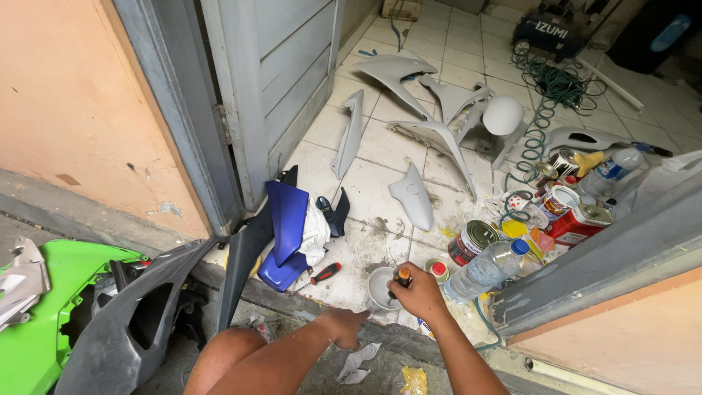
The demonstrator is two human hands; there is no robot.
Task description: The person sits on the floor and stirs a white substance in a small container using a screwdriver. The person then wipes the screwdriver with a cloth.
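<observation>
My right hand [419, 292] grips a tool with an orange and black handle [402, 277], its tip down inside a small white cup [380, 287] on the tiled floor. My left hand [346, 325] rests low at the doorstep, just left of the cup, fingers curled; I cannot tell whether it holds anything. A crumpled grey rag [356, 363] lies below it. My knee [223, 362] shows at the bottom.
Red-handled screwdriver [325, 273] and blue fairing panel [285, 232] lie left of the cup. Plastic bottle [488, 268], paint cans [472, 241] and red tin [578, 224] stand right. White fairing pieces [431, 110] spread on tiles beyond. Green motorcycle body [36, 322] at left. Grey door [278, 80].
</observation>
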